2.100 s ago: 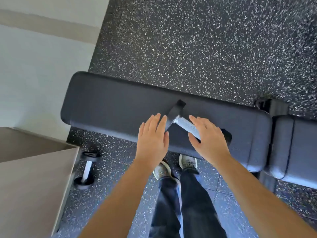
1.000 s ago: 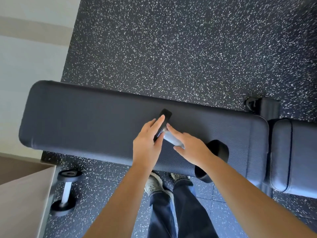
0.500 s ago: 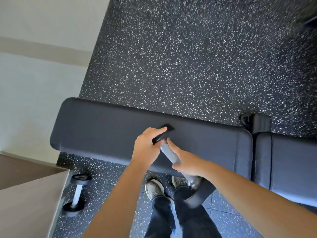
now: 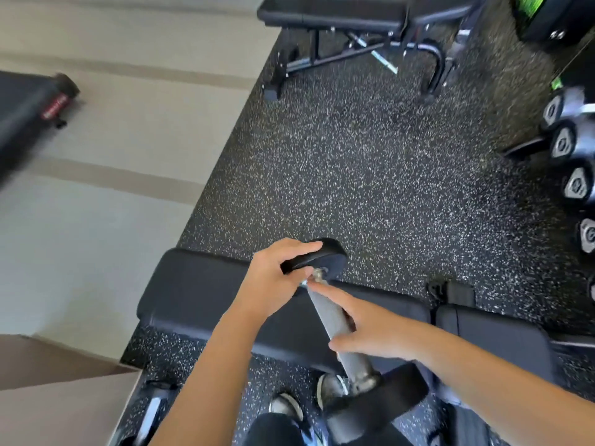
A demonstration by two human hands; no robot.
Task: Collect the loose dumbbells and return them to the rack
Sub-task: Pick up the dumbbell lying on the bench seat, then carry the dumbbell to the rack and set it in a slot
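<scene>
Head view, task's thing: a dumbbell (image 4: pixel 331 320) with a grey handle and black disc heads is held over the black padded table (image 4: pixel 199 294), in front of the person's body.
Long axis: the handle is seen running away from the person, across the table's length, with the far head leaning slightly left. The near head hangs past the table's near edge, above the shoes (image 4: pixel 286 407).
Contact with the pad: it cannot be told whether any part rests on the table.
State of the left hand (image 4: pixel 273 278): its fingers (image 4: pixel 299 247) are curled over the rim of the far head, which is pinched between them and the thumb.
State of the right hand (image 4: pixel 376 329): the middle of the handle is wrapped from the right side by thumb and fingers. The forefinger is laid out along the bar toward the far head.
Place of the rack (image 4: pixel 573 156): a row of hex-ended weights is seen at the right edge, well apart from the held dumbbell, ahead and to the right across the speckled floor (image 4: pixel 354 172).
Nearer hand: the right hand is judged nearer the rack, so a turn to the right is called for, with the weight borne at the bar's middle.
Left to collect: a second loose dumbbell (image 4: pixel 153 410) is seen on the floor at lower left, beside a tan box (image 4: pixel 48 397), on the left hand's side.
Risk: the far head is judged only lightly held and could slip if the bar tips.
</scene>
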